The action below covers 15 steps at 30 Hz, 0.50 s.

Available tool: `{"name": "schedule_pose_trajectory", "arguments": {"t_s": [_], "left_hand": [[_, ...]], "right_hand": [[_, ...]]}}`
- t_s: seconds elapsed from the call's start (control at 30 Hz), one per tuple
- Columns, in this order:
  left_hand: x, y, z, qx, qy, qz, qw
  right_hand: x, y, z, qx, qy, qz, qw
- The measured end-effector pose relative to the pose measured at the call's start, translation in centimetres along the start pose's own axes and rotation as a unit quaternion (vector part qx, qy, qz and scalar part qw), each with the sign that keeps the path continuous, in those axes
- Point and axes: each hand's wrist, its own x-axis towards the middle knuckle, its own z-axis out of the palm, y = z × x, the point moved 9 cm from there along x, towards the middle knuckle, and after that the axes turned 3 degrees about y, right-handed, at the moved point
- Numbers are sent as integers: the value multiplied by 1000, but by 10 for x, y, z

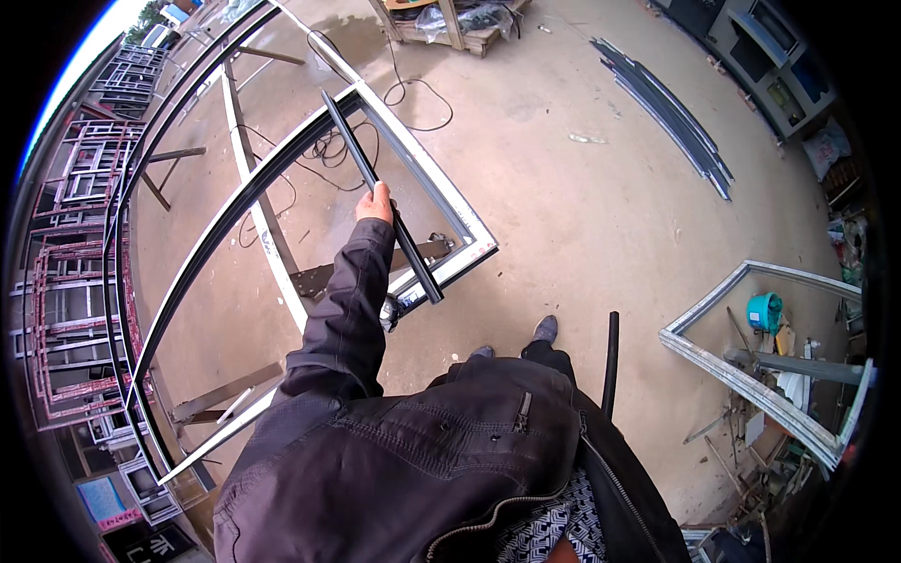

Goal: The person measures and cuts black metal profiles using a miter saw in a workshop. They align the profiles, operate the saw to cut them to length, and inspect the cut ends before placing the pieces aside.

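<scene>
My left hand [375, 205] reaches forward, its fingers closed round a straight black bar [409, 251]. That bar slants over the corner of a large white-and-black window frame [469, 220]; whether the two touch, I cannot tell. Below the frame's near rail, beside my left sleeve, is a small shiny metal thing [389, 313] whose kind I cannot make out. My right hand is out of view. On my right side a thin black strip [612, 361] stands up past the jacket, its lower end hidden.
White metal beams [255, 188] run under the frame, with a black cable [399, 89] on the floor behind. Dark profiles [666, 117] lie at the far right. Another frame [732, 371] and a teal bucket [764, 311] stand right. Stacked frames [80, 319] line the left.
</scene>
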Motion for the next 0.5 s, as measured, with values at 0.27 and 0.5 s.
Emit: {"name": "schedule_pose_trajectory", "arguments": {"t_s": [0.27,0.5], "left_hand": [[11,-3,-4,156,79,25,984],[17,-13,16,134,66,-8,989]], "right_hand": [[80,-258,-167,117,-95,58,987],[124,-299,-181,181,-86,76,977]]}}
